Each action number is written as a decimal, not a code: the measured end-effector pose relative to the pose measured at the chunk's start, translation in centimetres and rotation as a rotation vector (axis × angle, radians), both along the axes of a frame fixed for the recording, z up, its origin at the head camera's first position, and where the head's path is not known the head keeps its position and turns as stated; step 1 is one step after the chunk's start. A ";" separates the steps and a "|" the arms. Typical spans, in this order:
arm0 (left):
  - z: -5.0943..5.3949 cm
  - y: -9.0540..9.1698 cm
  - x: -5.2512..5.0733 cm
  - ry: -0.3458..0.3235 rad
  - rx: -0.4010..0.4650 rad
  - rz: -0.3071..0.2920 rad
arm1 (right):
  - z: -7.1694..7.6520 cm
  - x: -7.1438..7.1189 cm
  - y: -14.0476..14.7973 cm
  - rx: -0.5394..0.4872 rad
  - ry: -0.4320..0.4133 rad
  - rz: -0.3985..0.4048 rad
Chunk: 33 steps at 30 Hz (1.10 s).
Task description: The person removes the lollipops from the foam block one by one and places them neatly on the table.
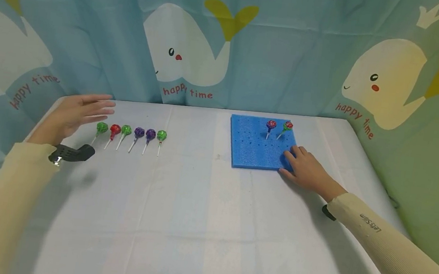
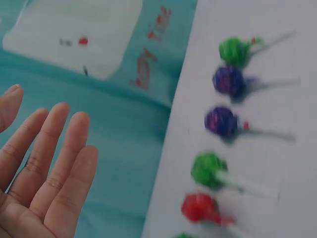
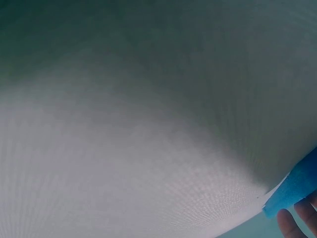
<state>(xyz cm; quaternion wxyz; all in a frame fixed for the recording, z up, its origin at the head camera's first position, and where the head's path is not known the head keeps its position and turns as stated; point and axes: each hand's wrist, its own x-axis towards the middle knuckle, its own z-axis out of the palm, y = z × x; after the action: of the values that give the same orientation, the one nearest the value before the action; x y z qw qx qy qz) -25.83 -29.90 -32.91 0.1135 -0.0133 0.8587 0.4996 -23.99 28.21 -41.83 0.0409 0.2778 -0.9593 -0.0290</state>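
My left hand [image 1: 72,114] hovers at the left end of a row of lollipops, fingers extended and palm bare in the left wrist view. In the row lie green lollipops [image 1: 126,130], a red lollipop [image 1: 115,129] and purple lollipops [image 1: 150,135], sticks toward me. At the right, a blue foam board [image 1: 242,153] dotted with small holes lies flat. Two lollipops stand in it, one red and purple [image 1: 271,124], one red and green [image 1: 288,126], both leaning slightly. My right hand [image 1: 307,168] rests its fingers and thumb on the board's right edge near the front corner.
A pale cloth covers the table [image 1: 186,206]. Behind it hangs a blue-green curtain [image 1: 286,58] printed with whales and lettering. A black strap [image 1: 73,153] sits on my left wrist. Table cloth fills most of the right wrist view.
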 end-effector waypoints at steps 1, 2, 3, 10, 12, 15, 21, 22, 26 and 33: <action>0.1 0.4 0.0 0.009 0.017 -0.010 | 0.0 0.0 0.0 0.000 0.000 0.000; 0.3 0.9 -0.1 0.020 0.020 -0.022 | 0.0 0.0 0.0 0.000 -0.001 -0.001; 0.4 1.4 -0.1 0.032 0.028 -0.036 | 0.0 0.0 0.0 0.000 -0.002 -0.002; 1.1 5.1 -0.5 0.037 0.105 -0.090 | -0.1 -0.1 0.1 0.007 0.010 0.001; 1.2 6.2 -0.6 0.043 0.132 -0.103 | -0.1 -0.1 0.1 0.008 0.020 0.006; 1.3 7.8 -0.8 0.052 0.180 -0.124 | -0.1 0.0 0.1 0.005 0.024 0.008; 0.6 10.9 -1.8 0.077 0.257 -0.149 | -0.2 0.0 0.0 0.012 0.034 0.006; 0.4 11.5 -2.0 0.079 0.265 -0.157 | -0.2 0.0 0.0 0.014 0.033 0.004; -0.3 13.6 -2.9 0.079 0.317 -0.168 | -0.2 0.0 0.0 0.019 0.021 -0.006; -1.8 17.3 -4.2 0.072 0.389 -0.168 | -0.1 0.0 0.0 0.019 0.011 -0.007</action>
<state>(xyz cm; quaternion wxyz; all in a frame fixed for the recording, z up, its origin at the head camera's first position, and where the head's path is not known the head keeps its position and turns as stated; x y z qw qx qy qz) -29.99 -12.65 -34.73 0.1245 0.0984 0.7476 0.6449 -23.98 28.20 -41.90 0.0437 0.2746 -0.9598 -0.0397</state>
